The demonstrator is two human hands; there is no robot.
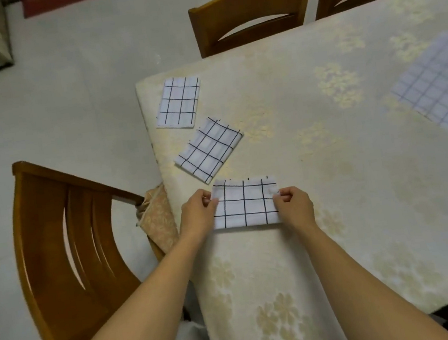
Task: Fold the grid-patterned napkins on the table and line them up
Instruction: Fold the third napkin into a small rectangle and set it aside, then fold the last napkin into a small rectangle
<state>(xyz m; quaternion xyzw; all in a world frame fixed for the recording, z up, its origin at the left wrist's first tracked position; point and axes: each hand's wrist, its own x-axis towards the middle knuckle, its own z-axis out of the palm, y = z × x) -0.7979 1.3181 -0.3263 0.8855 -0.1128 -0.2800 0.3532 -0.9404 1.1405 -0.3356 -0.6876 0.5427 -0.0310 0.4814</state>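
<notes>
A folded white napkin with a black grid (245,204) lies near the table's left edge. My left hand (198,215) pinches its left side and my right hand (295,205) pinches its right side. Two more folded grid napkins lie beyond it on the table: one turned at an angle (209,149) and one near the far left corner (178,102). An unfolded grid napkin (442,92) lies flat at the right edge of the view.
The table (326,143) wears a cream flowered cloth. A wooden chair (66,254) stands at its left side, and two more chairs (251,11) stand at the far side. Light floor lies to the left.
</notes>
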